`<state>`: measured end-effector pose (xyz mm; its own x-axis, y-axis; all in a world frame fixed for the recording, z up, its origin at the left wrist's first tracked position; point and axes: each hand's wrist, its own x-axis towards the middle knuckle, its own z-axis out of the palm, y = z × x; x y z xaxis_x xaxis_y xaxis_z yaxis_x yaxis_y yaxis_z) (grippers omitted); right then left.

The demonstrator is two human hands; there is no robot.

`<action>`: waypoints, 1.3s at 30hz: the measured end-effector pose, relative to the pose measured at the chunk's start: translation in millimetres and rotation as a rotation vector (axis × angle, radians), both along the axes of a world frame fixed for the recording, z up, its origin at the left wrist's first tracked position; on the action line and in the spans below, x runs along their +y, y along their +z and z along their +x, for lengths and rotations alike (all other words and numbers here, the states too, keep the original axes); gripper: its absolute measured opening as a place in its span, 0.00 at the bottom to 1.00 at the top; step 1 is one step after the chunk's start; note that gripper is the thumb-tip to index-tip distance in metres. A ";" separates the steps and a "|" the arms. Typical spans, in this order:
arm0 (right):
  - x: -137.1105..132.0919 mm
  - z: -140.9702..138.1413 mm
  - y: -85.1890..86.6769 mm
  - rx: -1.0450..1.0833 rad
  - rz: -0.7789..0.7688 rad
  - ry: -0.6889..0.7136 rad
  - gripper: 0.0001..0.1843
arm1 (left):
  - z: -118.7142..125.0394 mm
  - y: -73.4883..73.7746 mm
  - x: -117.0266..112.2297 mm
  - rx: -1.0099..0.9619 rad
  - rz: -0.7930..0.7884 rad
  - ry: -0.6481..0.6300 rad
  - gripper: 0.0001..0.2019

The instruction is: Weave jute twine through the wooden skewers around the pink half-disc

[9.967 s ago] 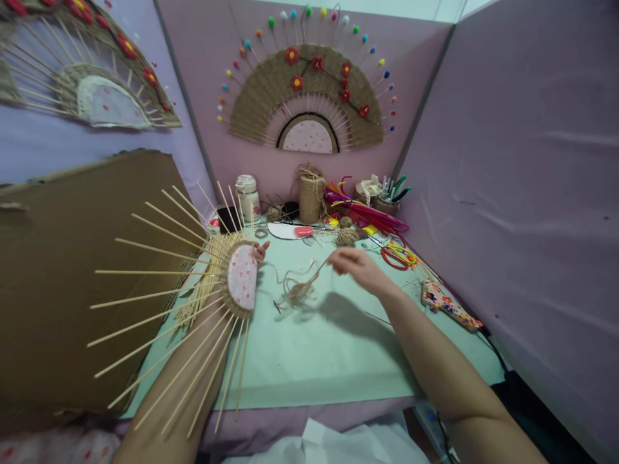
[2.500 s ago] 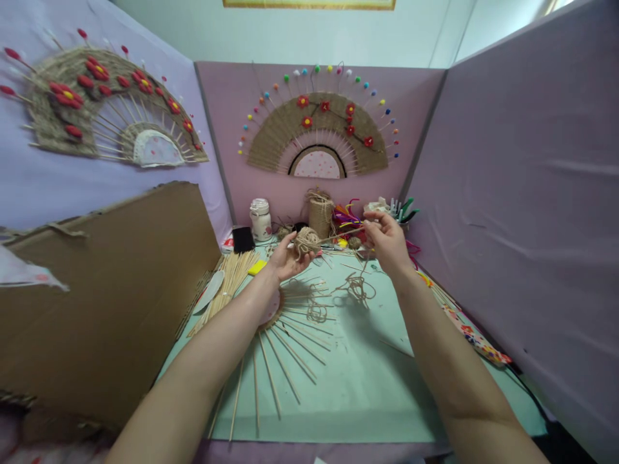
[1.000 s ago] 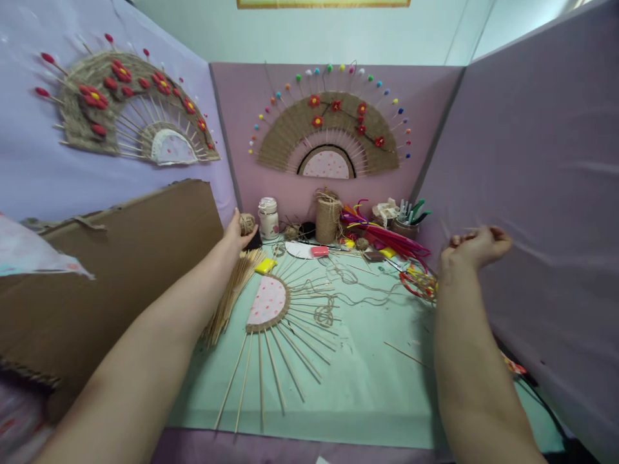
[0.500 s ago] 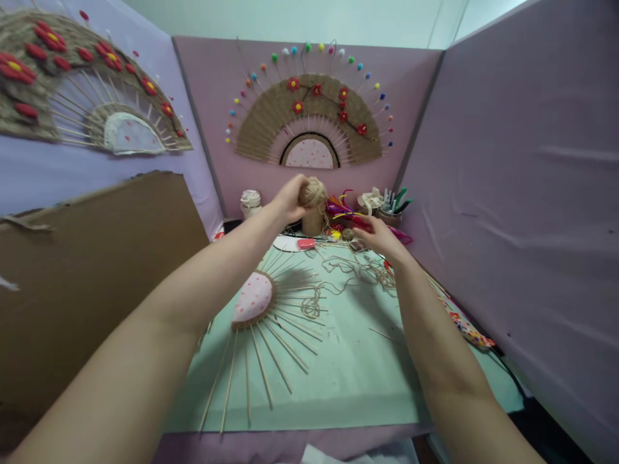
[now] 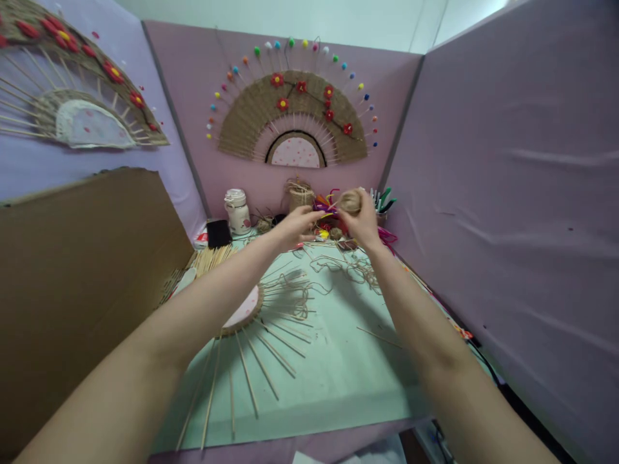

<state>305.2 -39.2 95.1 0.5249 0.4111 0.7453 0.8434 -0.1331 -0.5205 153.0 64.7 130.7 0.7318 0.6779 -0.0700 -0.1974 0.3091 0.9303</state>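
Note:
My right hand (image 5: 363, 222) grips a small ball of beige twine (image 5: 350, 202) above the back of the table. To its left, my left hand (image 5: 300, 227) reaches out with fingers stretched apart and nothing visible between them; a thin strand may run between the hands, but blur hides it. Behind the left hand stands a larger twine-wrapped roll (image 5: 300, 193). Below my left forearm lies a half-round fan piece (image 5: 246, 310) with a pink dotted centre, partly covered by the arm. Thin sticks (image 5: 251, 380) spread out from its twine-wound edge.
Loose twine (image 5: 360, 267) lies tangled near the back right. A white jar (image 5: 236, 211), a black box (image 5: 219, 233) and a cup of pens (image 5: 384, 205) line the rear. Cardboard (image 5: 87, 258) stands at left. A finished fan (image 5: 309, 96) hangs on the back panel.
The twine ball has passed from my left hand to my right and moved rightward. My left hand has opened and lowered slightly. The view has shifted a little to the right.

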 end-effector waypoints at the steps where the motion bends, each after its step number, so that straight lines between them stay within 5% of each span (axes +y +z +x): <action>1: -0.3 9.9 -0.4 -0.008 0.037 -0.112 0.31 | -12.3 3.5 10.8 0.053 0.090 -0.035 0.15; 3: 0.9 28.4 -6.1 -0.010 0.030 -0.226 0.32 | -41.2 7.9 34.7 0.090 0.177 -0.038 0.12; 7: 18.1 44.1 -39.4 0.013 -0.141 -0.195 0.38 | -103.0 0.7 74.9 0.199 0.232 0.066 0.09; 12: 52.6 28.8 -94.2 0.144 -0.471 -0.285 0.36 | -161.5 -35.4 94.2 0.450 0.355 0.230 0.09; 15: 63.3 20.0 -112.2 0.139 -0.684 -0.354 0.33 | -180.2 -61.6 95.1 0.598 0.413 0.234 0.11; 18: 64.9 12.8 -106.9 0.053 -0.737 -0.399 0.37 | -183.8 -81.3 95.0 0.671 0.459 0.214 0.10; 21: 63.1 -5.7 -83.9 -0.028 -0.643 -0.390 0.38 | -175.1 -92.4 97.5 0.675 0.511 0.272 0.09; 25: 62.6 -60.3 -61.2 -0.072 -0.652 0.047 0.20 | -159.5 -103.3 101.0 0.634 0.450 0.378 0.13; 27: 63.6 -92.9 -62.0 -0.101 -0.687 0.328 0.16 | -155.1 -109.1 101.7 0.650 0.425 0.393 0.15; 29: 65.3 -119.9 -68.9 -0.119 -0.743 0.463 0.13 | -153.0 -114.1 102.3 0.603 0.363 0.421 0.16; 33: 69.7 -143.6 -86.2 -0.132 -0.849 0.473 0.10 | -152.1 -118.9 104.8 0.551 0.264 0.422 0.17; 39: 70.4 -138.3 -97.0 -0.094 -0.849 0.472 0.08 | -151.0 -116.1 102.3 0.553 0.087 0.253 0.14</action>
<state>166.9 31.3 -1.9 0.1221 0.9834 0.1342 0.9394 -0.0708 -0.3353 2.0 166.9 14.6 0.4189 0.8460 -0.3297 0.2643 0.2338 0.9357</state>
